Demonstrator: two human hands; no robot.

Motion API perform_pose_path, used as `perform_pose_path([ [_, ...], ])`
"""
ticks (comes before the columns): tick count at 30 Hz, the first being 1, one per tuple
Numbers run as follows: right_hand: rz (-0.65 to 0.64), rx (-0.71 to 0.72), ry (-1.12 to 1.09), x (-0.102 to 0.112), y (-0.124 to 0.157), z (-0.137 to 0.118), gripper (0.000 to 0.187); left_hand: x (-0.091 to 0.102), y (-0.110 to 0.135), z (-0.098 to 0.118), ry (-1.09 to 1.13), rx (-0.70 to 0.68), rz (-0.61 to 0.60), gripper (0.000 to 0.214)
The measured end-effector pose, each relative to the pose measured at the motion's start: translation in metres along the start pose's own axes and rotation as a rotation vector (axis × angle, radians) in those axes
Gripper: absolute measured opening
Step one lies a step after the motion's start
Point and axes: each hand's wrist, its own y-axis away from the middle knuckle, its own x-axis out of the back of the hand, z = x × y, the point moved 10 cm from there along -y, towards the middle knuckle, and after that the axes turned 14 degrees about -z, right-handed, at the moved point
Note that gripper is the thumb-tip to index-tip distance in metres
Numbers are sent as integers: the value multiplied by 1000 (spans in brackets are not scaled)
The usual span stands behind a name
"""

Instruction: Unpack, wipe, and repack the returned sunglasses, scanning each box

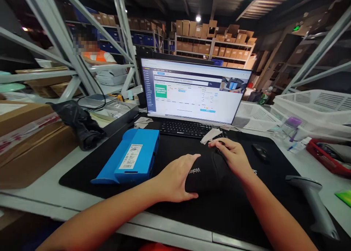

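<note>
- The black pouch (211, 176) lies on the table's dark mat (246, 214) between both hands, likely braced so it cannot slide.
- The left hand (175, 179) clasps its left end, fingers over the top, thumb on the near side.
- The right hand (233, 158) curls closed on its far edge, fingertips pinched.
- A blue box (131, 158) lies just left of the left hand.

You are pressing your left hand (175, 179) and right hand (233, 156) on a black pouch (211, 174) that is showing as soft matt cloth with white print. The desk mat (219, 218) is reading as matt black fabric. The blue box (142, 141) is looking like smooth matt card with a paper label, the carton (30, 148) is showing brown cardboard under glossy tape, and the scanner (315, 203) is presenting smooth grey plastic.
</note>
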Motion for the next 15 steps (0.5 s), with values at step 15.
perform_pose_path([
  [15, -193, -229, 160, -50, 28, 23, 92, 34, 43, 30, -458, 115, 324, 89],
])
